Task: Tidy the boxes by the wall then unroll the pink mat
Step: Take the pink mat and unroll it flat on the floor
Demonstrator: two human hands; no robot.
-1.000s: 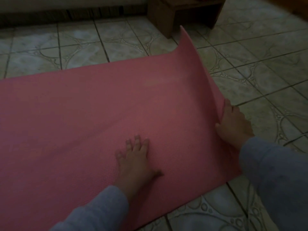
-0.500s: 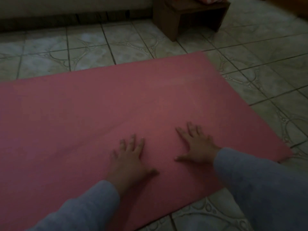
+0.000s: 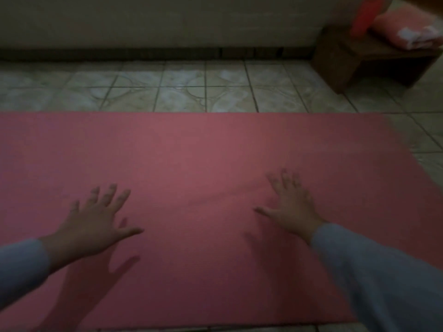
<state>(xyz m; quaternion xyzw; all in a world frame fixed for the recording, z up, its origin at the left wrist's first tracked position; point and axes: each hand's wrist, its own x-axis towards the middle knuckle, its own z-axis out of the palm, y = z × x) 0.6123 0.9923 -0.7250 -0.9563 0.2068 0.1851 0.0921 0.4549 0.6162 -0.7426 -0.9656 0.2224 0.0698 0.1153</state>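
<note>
The pink mat (image 3: 191,149) lies unrolled and flat on the tiled floor, filling most of the view from the left edge to the right. My left hand (image 3: 96,216) is spread, palm down, just above the mat's near left part and casts a shadow on it. My right hand (image 3: 290,207) rests palm down with fingers apart on the mat's right part. Both hands hold nothing. Grey sleeves cover both forearms. No boxes are in view.
A strip of patterned floor tiles (image 3: 191,87) runs between the mat and the pale wall (image 3: 167,20). A low wooden bench (image 3: 359,58) stands at the back right with a folded pink cloth (image 3: 405,32) and a red object (image 3: 364,15) on it.
My right hand let go of the mat's lifted right end, which dropped flat, then pressed down on it. Both hands have spread wider apart. The view has swung to face the wall.
</note>
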